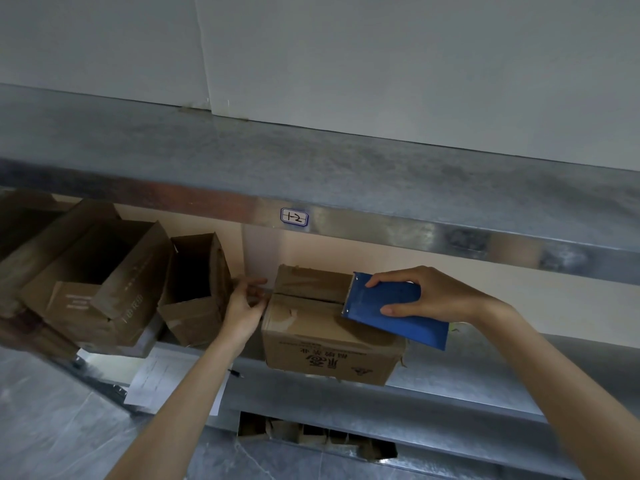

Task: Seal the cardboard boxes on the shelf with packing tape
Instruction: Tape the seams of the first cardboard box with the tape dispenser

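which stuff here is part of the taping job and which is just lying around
Job: closed box; dispenser in right hand; left hand at the box's left edge; open boxes.
Lying about: papers; shelf label.

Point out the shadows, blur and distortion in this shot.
Head view: dim overall; the open box interior is nearly black; far-left boxes smear with blur; the upper shelf beam bows from wide-angle distortion, with patchy reflections; the blue tape dispenser and closed box stay fairly sharp.

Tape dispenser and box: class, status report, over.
Right hand grips blue tape dispenser over seam of closed box. Left hand touches its left end. Open box crowds that hand.
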Demonstrator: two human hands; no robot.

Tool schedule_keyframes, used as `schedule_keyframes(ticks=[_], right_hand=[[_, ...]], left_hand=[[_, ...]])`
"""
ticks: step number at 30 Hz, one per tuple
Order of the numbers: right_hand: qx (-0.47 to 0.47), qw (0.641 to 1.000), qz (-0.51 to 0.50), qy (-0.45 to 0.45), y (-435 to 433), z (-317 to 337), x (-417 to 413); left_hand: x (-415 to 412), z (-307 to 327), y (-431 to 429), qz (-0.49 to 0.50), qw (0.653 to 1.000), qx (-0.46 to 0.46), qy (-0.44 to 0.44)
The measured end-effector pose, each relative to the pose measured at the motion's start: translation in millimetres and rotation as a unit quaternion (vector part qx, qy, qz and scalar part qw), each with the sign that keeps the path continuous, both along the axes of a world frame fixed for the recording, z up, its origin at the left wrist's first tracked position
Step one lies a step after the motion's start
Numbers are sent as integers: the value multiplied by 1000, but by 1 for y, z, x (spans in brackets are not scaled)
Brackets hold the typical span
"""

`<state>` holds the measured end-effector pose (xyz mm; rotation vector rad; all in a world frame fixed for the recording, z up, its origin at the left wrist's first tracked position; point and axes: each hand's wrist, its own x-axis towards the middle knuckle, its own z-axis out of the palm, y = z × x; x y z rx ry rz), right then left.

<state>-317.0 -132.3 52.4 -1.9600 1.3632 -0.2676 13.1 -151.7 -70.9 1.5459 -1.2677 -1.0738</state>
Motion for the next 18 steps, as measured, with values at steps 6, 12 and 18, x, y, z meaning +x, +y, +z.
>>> schedule_keyframes(ticks=[6,12,18], right_hand=[[0,1000,4,1,0,0,0],[5,1000,8,10,0,2,1],[14,999,16,30,1,5,3]], left_hand=[[10,-3,1,3,999,-12,-43],[6,-1,8,-7,996,-39,-81],[-7,32,8,-35,975,-172,-139]])
